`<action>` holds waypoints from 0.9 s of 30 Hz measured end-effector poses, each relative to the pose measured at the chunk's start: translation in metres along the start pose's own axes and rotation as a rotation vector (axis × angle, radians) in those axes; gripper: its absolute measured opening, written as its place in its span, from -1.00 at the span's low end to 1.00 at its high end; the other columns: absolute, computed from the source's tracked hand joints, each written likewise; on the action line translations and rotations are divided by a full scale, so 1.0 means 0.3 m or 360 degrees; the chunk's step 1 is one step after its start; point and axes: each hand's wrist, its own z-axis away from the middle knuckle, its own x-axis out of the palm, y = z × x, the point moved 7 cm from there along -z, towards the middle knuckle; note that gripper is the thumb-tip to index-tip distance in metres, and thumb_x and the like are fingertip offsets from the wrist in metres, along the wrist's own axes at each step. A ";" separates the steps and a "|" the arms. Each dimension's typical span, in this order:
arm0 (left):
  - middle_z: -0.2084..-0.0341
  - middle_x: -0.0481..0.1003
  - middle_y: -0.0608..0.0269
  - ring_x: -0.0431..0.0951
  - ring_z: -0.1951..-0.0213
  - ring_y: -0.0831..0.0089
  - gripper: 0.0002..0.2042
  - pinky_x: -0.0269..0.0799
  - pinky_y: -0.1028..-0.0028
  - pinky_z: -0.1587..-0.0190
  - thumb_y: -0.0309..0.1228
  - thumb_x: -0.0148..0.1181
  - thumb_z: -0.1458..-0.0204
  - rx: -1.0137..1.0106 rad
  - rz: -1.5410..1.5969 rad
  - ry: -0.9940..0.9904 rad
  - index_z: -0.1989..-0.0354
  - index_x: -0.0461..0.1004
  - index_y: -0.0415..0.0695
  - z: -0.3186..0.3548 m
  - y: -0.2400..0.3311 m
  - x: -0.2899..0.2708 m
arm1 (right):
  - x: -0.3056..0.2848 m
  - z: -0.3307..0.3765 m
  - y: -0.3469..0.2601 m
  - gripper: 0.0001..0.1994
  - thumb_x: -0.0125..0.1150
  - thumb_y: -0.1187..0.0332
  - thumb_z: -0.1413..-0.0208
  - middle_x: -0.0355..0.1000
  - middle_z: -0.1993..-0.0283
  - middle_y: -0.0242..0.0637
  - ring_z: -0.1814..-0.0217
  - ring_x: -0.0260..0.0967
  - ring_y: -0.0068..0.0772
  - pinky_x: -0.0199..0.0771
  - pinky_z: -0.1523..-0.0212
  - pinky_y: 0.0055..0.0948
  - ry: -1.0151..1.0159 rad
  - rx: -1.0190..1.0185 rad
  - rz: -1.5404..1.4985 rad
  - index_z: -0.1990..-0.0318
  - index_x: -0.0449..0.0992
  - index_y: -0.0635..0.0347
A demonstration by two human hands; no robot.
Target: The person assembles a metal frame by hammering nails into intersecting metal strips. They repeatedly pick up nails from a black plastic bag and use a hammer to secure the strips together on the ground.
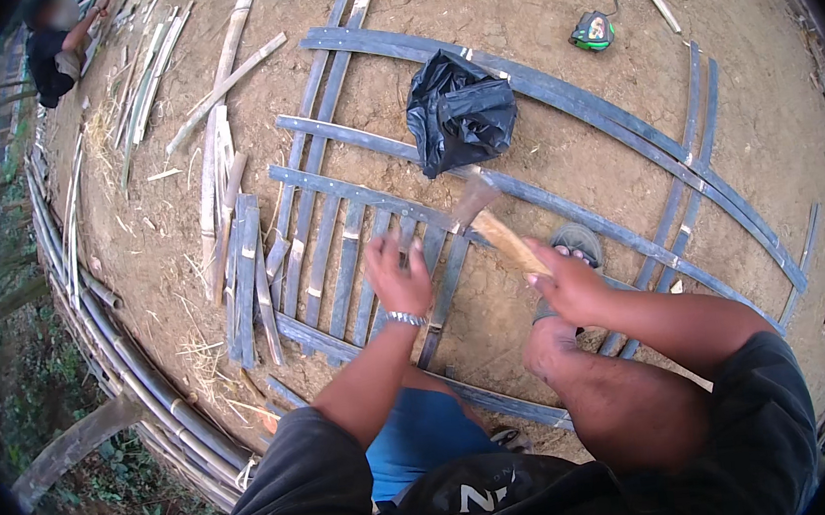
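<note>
In my right hand [572,285] is a hatchet, my fingers wrapped round its pale wooden handle [510,243]. Its slightly blurred metal head [475,200] hangs over or against the dark crosswise bamboo strip [367,196]; contact cannot be made out. My left hand [399,277], a bracelet at its wrist, is open just below that strip, thumb and fingers apart over the upright slats [345,254]. The strip and slats form part of a bamboo lattice on the ground. I see nothing held in the left hand.
A black plastic bag [461,114] lies across the lattice's longer strips [575,93]. Beyond it is a green-and-black tape measure [593,31]. Loose bamboo pieces [221,127] lie to the left. Poles [135,364] edge a leafy drop. Another person [60,48] crouches far left.
</note>
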 end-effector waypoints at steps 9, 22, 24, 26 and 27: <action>0.08 0.61 -0.25 0.60 -0.03 -0.15 -0.78 0.52 0.10 -0.13 -0.49 0.15 -0.13 0.0446 0.0004 -0.0631 0.11 0.61 -0.28 -0.619 0.352 0.299 | -0.294 0.391 0.040 -0.35 0.08 0.44 -0.39 0.53 0.15 0.01 0.24 0.54 -0.12 0.54 0.15 -0.19 0.0245 0.0404 -0.0043 -0.58 0.06 -0.02; -0.05 0.58 -0.24 0.59 -0.13 -0.05 -0.54 0.52 0.20 -0.20 -0.32 0.40 0.01 0.0103 -0.0255 -0.0951 -0.06 0.56 -0.28 -0.684 0.320 0.448 | -0.281 0.480 0.092 -0.35 0.03 0.48 -0.42 0.39 0.30 -0.31 0.45 0.35 -0.55 0.47 0.37 -0.47 0.0480 0.0605 -0.0672 -0.60 0.01 0.08; -0.05 0.58 -0.20 0.59 -0.11 -0.08 -0.54 0.52 0.21 -0.19 -0.35 0.41 0.03 0.0339 -0.0097 -0.0831 -0.08 0.56 -0.21 -0.744 0.240 0.473 | -0.277 0.455 0.068 -0.35 0.03 0.47 -0.42 0.39 0.30 -0.31 0.45 0.35 -0.55 0.47 0.37 -0.47 0.0454 0.0555 -0.0705 -0.60 0.01 0.09; -0.01 0.60 -0.10 0.58 -0.06 -0.16 -0.58 0.54 0.19 -0.11 -0.44 0.42 0.05 0.0515 -0.0016 -0.0650 -0.05 0.56 -0.11 -0.727 0.275 0.441 | -0.283 0.457 0.082 -0.34 0.01 0.48 -0.43 0.38 0.25 -0.31 0.45 0.35 -0.55 0.47 0.39 -0.50 0.0454 0.0512 -0.0746 -0.61 -0.05 0.14; 0.02 0.61 -0.08 0.58 -0.05 -0.16 -0.61 0.54 0.18 -0.09 -0.46 0.41 0.04 0.0603 0.0001 -0.0653 -0.02 0.56 -0.12 -0.725 0.317 0.410 | -0.287 0.459 0.081 -0.33 0.00 0.49 -0.43 0.37 0.22 -0.31 0.45 0.35 -0.56 0.46 0.40 -0.51 0.0461 0.0485 -0.0764 -0.61 -0.08 0.17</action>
